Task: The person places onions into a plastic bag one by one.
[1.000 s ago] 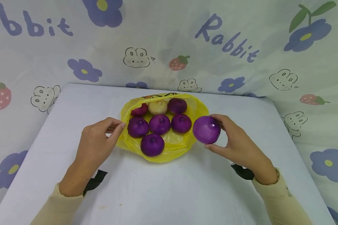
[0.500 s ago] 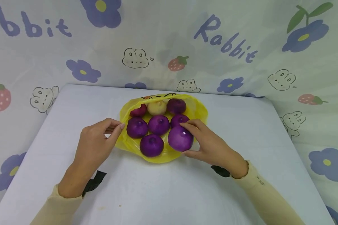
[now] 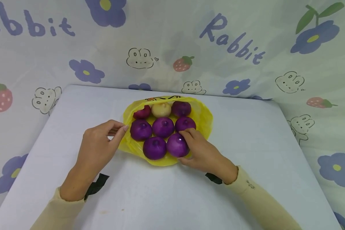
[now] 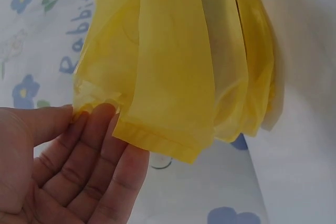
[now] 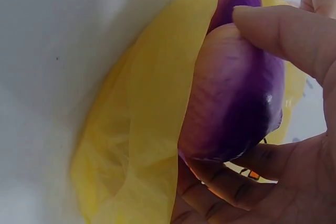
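Observation:
A yellow plastic bag (image 3: 203,116) lies open on the table, holding several purple onions (image 3: 163,127), a pale onion (image 3: 161,110) and a partly covered reddish one (image 3: 142,112). My left hand (image 3: 100,143) pinches the bag's left rim between thumb and fingers; the left wrist view shows the yellow film (image 4: 168,77) at the fingertips. With thumb and fingers my right hand (image 3: 202,153) grips a purple onion (image 3: 176,145) at the bag's front right, beside another purple onion (image 3: 155,148). In the right wrist view that onion (image 5: 231,98) sits just inside the bag's edge.
The white table (image 3: 247,134) extends around the bag on both sides and in front. Behind it hangs a white cloth (image 3: 161,32) printed with flowers, rabbits and strawberries. Black straps (image 3: 97,185) show under both wrists.
My right hand has carried the purple onion from right of the bag leftward and down into its front right part. The left hand stays at the left rim.

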{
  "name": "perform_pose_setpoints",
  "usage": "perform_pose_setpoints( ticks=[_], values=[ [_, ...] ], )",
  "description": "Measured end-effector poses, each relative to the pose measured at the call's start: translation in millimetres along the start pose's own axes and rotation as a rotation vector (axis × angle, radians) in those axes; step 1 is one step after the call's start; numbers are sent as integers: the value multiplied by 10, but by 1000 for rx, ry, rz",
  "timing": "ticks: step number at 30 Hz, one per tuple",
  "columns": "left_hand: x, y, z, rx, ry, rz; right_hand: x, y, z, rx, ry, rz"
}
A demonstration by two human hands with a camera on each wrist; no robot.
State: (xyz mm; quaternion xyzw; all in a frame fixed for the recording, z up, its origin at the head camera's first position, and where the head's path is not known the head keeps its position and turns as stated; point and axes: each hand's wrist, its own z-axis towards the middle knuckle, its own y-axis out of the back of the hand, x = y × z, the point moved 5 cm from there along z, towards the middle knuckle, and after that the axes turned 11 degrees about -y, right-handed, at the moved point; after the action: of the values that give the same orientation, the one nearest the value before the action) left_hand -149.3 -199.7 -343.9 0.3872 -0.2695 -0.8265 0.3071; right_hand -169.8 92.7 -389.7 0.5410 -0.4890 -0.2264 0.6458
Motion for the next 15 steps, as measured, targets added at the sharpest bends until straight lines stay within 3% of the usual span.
perform_pose_setpoints(
  ticks=[15],
  values=[
    [3, -11, -11, -1, 2, -5, -14, -101, 12, -19, -11, -24]
  ],
)
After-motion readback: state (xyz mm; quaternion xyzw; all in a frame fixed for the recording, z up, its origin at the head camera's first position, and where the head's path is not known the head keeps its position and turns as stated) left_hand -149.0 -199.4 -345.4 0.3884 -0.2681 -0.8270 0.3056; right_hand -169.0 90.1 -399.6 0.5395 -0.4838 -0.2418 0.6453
